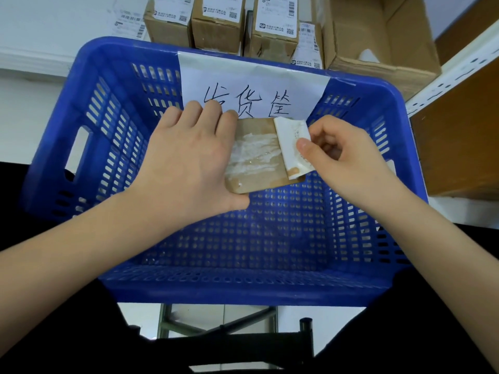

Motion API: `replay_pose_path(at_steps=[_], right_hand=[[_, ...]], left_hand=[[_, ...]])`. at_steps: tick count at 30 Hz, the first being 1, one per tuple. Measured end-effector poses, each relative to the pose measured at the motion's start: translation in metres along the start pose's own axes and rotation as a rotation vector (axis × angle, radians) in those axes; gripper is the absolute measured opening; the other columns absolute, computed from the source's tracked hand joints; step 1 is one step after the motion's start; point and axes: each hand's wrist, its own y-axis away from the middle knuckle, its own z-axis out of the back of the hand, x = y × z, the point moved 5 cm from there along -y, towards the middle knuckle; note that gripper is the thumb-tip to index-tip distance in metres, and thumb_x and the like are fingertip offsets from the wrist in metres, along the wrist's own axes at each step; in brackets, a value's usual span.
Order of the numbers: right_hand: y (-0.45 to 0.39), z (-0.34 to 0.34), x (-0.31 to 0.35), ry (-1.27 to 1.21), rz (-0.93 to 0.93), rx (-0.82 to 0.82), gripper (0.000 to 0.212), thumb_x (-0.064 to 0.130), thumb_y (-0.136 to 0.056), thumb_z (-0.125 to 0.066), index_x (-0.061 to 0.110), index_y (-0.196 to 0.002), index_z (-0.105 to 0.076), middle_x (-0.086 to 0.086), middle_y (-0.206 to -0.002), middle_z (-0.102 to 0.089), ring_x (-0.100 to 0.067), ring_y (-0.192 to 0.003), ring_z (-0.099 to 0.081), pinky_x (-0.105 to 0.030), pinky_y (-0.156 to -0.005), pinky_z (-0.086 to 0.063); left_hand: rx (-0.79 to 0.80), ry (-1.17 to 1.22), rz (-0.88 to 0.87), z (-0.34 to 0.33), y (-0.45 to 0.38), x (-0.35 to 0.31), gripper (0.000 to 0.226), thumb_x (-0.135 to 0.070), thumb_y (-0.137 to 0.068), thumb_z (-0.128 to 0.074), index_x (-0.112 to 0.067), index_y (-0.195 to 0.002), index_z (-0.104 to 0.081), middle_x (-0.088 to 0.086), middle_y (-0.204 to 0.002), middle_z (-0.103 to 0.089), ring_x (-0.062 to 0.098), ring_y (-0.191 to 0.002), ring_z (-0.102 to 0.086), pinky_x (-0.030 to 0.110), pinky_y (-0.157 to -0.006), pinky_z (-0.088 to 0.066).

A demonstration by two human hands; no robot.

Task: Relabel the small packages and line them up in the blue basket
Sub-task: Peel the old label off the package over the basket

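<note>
1. A blue basket (89,147) with slotted walls fills the middle of the view. Its floor is bare: no package has been lined up inside it yet, so the task looks to be at an early stage.
2. The left hand (189,163) reaches in over the basket from the left. Its fingers are spread nearly flat and the thumb is hooked under, gripping the left side of a small brown package (256,155), which is held just above the basket floor near the far wall.
3. The package's top face shows a pale, torn patch of glue and paper where a label has come away.
4. A white old label (290,147) is curled up off the right end of the package, though its lower edge seems to be attached still.
5. The right hand (348,163) is closed in a pinch, thumb and fingers clamped on that label.
6. A white paper sign (251,82) with handwritten characters hangs on the far wall.
7. Beyond the basket stand several labelled cardboard boxes (216,22), presumably awaiting the same work.
8. My judgement: stripping is nearly done; the fresh label and placing remain.
</note>
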Motion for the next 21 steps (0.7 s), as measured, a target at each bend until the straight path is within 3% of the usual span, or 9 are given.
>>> replay_pose_path(at_steps=[3, 8, 10, 14, 17, 21], right_hand=[[-0.001, 0.002, -0.005, -0.051, -0.054, -0.043, 0.011, 0.017, -0.09, -0.062, 0.007, -0.084, -0.062, 0.001, -0.082, -0.067, -0.009, -0.076, -0.062, -0.025, -0.078, -0.05], [0.003, 0.0, -0.008, -0.175, -0.151, -0.074, 0.015, 0.016, -0.088, -0.066, 0.009, -0.075, -0.06, -0.014, -0.077, -0.069, -0.022, -0.066, -0.06, -0.039, -0.075, -0.053], [0.005, -0.002, -0.005, -0.171, -0.125, -0.083, 0.017, 0.015, -0.088, -0.066, 0.01, -0.073, -0.059, -0.015, -0.075, -0.067, -0.031, -0.067, -0.059, -0.037, -0.07, -0.052], [0.01, -0.007, 0.004, -0.151, -0.076, -0.063, 0.022, 0.013, -0.088, -0.065, 0.015, -0.068, -0.055, -0.01, -0.067, -0.063, -0.029, -0.066, -0.058, -0.032, -0.062, -0.047], [0.012, -0.007, 0.004, -0.164, -0.073, -0.056, 0.022, 0.01, -0.09, -0.063, 0.006, -0.07, -0.053, -0.027, -0.071, -0.06, -0.022, -0.058, -0.049, -0.029, -0.055, -0.04], [0.014, -0.003, 0.001, -0.237, -0.095, -0.076, 0.023, 0.007, -0.091, -0.061, 0.001, -0.072, -0.048, -0.032, -0.069, -0.052, -0.02, -0.057, -0.042, -0.026, -0.055, -0.034]], left_hand=[[0.0, 0.004, -0.003, -0.001, -0.001, 0.001, 0.086, -0.058, -0.045, -0.07, 0.002, -0.106, -0.056, 0.015, -0.091, -0.053, 0.031, -0.078, -0.049, 0.039, -0.07, -0.033], [0.016, -0.022, -0.022, -0.006, -0.001, -0.001, 0.085, -0.057, -0.048, -0.064, 0.004, -0.106, -0.054, 0.017, -0.091, -0.053, 0.031, -0.077, -0.047, 0.04, -0.069, -0.035], [0.011, -0.04, -0.022, -0.009, -0.001, -0.001, 0.086, -0.056, -0.047, -0.064, 0.005, -0.107, -0.053, 0.018, -0.091, -0.053, 0.031, -0.077, -0.047, 0.042, -0.069, -0.036], [0.0, -0.08, -0.07, -0.014, -0.006, -0.007, 0.098, -0.059, -0.047, -0.071, 0.005, -0.119, -0.051, 0.017, -0.095, -0.055, 0.032, -0.081, -0.05, 0.042, -0.074, -0.033], [-0.015, -0.067, -0.109, -0.014, -0.008, -0.011, 0.095, -0.059, -0.05, -0.072, 0.005, -0.118, -0.052, 0.016, -0.096, -0.056, 0.032, -0.081, -0.051, 0.041, -0.073, -0.03], [-0.055, -0.054, -0.118, -0.009, -0.009, -0.006, 0.093, -0.057, -0.051, -0.07, 0.004, -0.119, -0.053, 0.017, -0.097, -0.057, 0.032, -0.081, -0.051, 0.04, -0.073, -0.027]])
